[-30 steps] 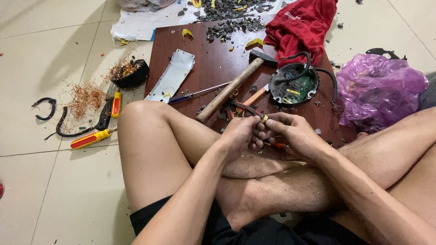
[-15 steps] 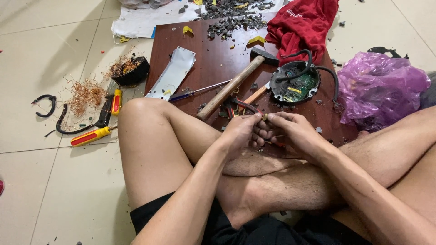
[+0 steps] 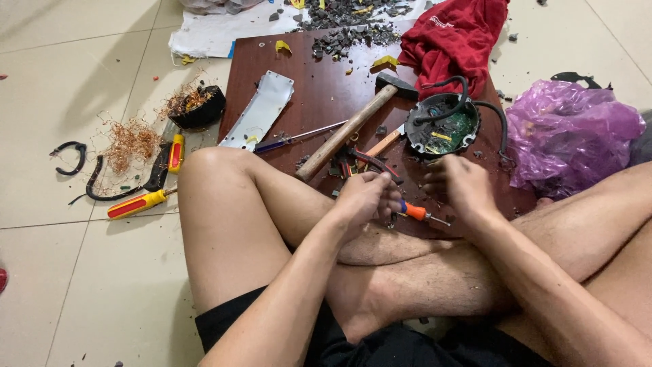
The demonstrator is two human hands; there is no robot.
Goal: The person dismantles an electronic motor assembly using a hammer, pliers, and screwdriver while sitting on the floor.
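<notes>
A dark wooden board (image 3: 319,95) is lying on the floor, carrying a hammer (image 3: 346,129). The right hand (image 3: 462,187) is hovering with fingers loosely apart. The left hand (image 3: 367,200) is curling shut beside a small orange-handled screwdriver (image 3: 415,213).

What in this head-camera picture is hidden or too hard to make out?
- What the left hand grips: curled fingers cover it.
- Right hand: seen from behind, so its fingertips and any small piece are hidden.
- Small screwdriver: handle end covered by the left hand.
- Red cloth and grey debris pile: cut off by the top edge.
- Parts inside the round black housing: too small to tell.
</notes>
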